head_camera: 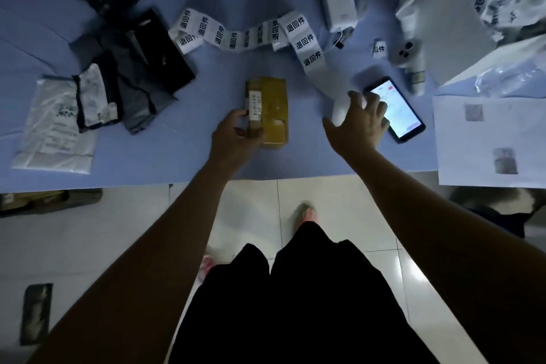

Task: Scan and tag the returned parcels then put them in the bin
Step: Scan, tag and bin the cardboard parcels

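Roughly, from the left end of the worktop (206,162) to the right:

- White mailer (56,124), flat, close to the near edge. Risk: a brushing arm could slide it off onto the floor.
- Dark mailers (139,68), a loose overlapping heap just right of it. Risk: pulling one out may drag its neighbours along.
- Label strip (236,35), curling across the middle towards the far edge, its tail running down to the right hand. Risk: it could snag and be towed by anything moved across it.
- Left hand (233,133), fingers curled round the near left end of the brown parcel (270,109).
- Brown parcel, at mid-worktop, barcode label facing up. Risk: held by one end only, it may tip if lifted; in this dim light the scan may fail, I'd judge.
- Right hand (360,121), fingers spread, holding nothing, fingertips at the left edge of the lit phone (396,109). Risk: a hasty reach could nudge the phone.
- Printed sheet (487,142), at the right end, overhanging the near edge. Risk: a passing sleeve would take it down.

Open room: bare worktop between the parcel and the near edge, and between the two hands. No bin can be made out from here.
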A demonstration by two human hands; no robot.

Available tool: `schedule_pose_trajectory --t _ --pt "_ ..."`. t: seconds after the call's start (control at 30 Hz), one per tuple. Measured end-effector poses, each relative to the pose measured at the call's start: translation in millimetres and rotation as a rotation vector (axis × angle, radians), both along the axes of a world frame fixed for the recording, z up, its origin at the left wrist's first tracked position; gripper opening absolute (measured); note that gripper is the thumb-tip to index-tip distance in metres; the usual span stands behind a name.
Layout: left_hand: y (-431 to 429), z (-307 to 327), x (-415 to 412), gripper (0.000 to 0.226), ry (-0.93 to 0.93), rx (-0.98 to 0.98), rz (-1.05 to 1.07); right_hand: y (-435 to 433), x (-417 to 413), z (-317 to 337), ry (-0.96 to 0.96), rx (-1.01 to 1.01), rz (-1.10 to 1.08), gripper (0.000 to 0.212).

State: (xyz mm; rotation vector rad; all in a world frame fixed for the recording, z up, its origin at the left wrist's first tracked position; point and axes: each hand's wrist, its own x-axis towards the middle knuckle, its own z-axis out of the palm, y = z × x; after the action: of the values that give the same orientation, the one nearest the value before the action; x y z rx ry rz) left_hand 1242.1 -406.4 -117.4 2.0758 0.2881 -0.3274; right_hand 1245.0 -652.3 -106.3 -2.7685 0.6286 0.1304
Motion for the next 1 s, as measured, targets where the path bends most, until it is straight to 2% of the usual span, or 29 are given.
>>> schedule_pose_trajectory --t 0.13,0.3,0.5,0.67,0.77,0.9,1.0 --pt "-19.6 5.7 -0.7 0.055 0.0 0.047 0.006 -35.6 7.6 -16.4 0.11 -0.037 -0.007 0.085" --pt "-28.2 11.9 -0.9 0.055 0.02 0.076 0.018 -68.4 2.3 -23.8 0.061 -0.029 -0.129 0.08" --pt "-27.4 18.6 -9.3 0.06 0.016 0.129 0.036 -101.5 14.5 -24.0 0.11 -0.07 -0.036 0.083" --pt "-18.0 25.8 -22.5 0.062 0.022 0.114 0.066 -112.3 31.6 -23.8 0.16 -0.036 -0.05 0.088" --pt "-10.3 30.5 -28.2 0.062 0.033 0.086 0.093 -117.4 30.7 -24.0 0.127 -0.019 -0.013 0.087" --pt "1.1 39.7 -30.2 0.059 -0.003 0.069 0.138 -120.7 27.5 -17.8 0.12 0.061 -0.09 0.089" --pt "9.4 46.1 -30.6 0.054 -0.042 0.046 0.161 -121.4 12.0 -8.5 0.099 0.291 -0.248 0.09"
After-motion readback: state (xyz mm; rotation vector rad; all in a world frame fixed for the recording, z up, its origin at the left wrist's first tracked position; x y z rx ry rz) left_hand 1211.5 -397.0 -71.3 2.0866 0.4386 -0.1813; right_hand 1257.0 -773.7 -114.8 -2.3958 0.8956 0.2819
